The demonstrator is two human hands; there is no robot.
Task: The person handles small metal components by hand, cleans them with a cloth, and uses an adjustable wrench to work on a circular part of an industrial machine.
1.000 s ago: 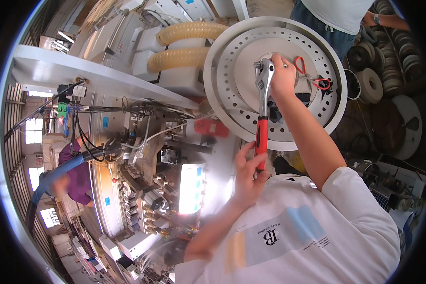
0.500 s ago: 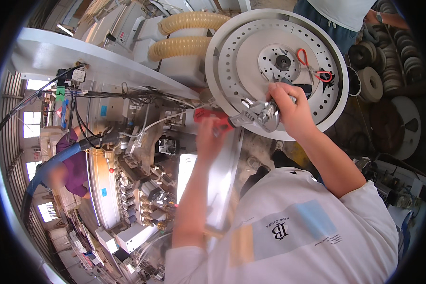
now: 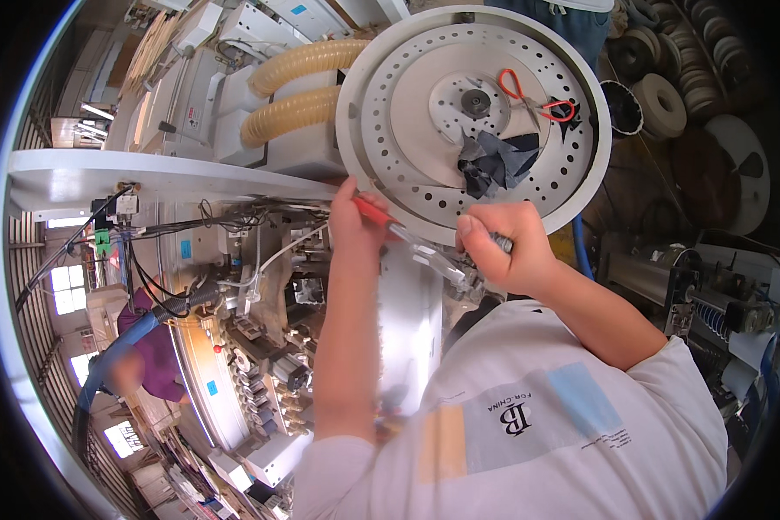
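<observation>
Left hand (image 3: pixel 354 224): fingers wrapped round handle of red-handled wrench (image 3: pixel 433 259), on near side of perforated disc (image 3: pixel 412 104). Right hand (image 3: pixel 511 247): fist closed on metal piece (image 3: pixel 501 243), apparently steadying wrench's head. On disc: red-handled scissors (image 3: pixel 531 106), dark scraps (image 3: pixel 490 165), seemingly parked within reach.

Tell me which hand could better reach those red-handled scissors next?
Probably the right hand: nearer the scissors, though closed around something metallic. The left hand, farther away, grips the tool's red handle.
</observation>
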